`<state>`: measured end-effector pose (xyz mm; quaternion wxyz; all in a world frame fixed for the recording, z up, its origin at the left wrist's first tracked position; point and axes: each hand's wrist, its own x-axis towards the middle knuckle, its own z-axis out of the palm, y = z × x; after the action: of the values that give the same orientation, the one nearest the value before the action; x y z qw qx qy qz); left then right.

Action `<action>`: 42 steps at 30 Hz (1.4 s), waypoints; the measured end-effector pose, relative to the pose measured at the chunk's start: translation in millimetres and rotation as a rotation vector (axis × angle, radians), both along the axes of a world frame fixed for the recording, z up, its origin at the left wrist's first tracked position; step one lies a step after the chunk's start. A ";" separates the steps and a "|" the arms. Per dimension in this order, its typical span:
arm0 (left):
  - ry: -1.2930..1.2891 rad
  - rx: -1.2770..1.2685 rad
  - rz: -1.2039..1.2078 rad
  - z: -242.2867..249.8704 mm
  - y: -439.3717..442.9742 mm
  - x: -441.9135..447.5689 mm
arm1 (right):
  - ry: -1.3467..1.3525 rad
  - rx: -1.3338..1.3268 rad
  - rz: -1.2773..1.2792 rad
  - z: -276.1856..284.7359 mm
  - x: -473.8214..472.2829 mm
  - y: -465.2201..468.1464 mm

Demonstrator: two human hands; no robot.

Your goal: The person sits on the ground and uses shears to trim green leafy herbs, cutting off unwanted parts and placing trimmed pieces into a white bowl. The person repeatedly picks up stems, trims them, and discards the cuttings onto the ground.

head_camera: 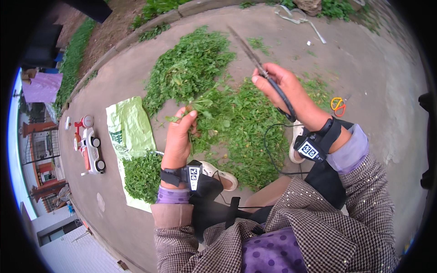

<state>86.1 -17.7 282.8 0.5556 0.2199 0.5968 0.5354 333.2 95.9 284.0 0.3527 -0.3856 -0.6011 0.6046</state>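
Observation:
My left hand pinches a small leafy green plant between thumb and fingers. Up and to its right, my right hand grips a pair of scissors with dark handles, the blades pointing to the upper left. The blades look closed, though slightly blurred. Under and between my hands lies a loose pile of cut greens on the concrete. A denser heap of greens lies beyond it. Left of my left wrist, more greens rest on a pale green plastic sack.
Scissors with yellow and orange handles lie on the ground at right. A toy ride-on car stands at left. A black cable loops near my shoes. White strapping lies near the curb at the top.

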 end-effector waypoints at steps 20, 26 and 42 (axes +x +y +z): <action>1.425 -0.427 -0.185 -59.4 -86.2 -200.8 | -0.085 -0.005 -0.034 50.9 39.7 -3.6; 1.200 0.072 -0.705 -227.9 17.0 -15.2 | -0.135 -0.104 -0.054 53.4 38.4 -1.8; 0.442 -0.160 -0.509 -136.5 45.5 -41.9 | -0.136 0.005 0.032 29.3 38.7 -1.4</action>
<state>44.2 27.8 146.3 0.5442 0.4281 0.6689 0.2705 371.9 94.4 313.3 0.3022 -0.4152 -0.6311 0.5813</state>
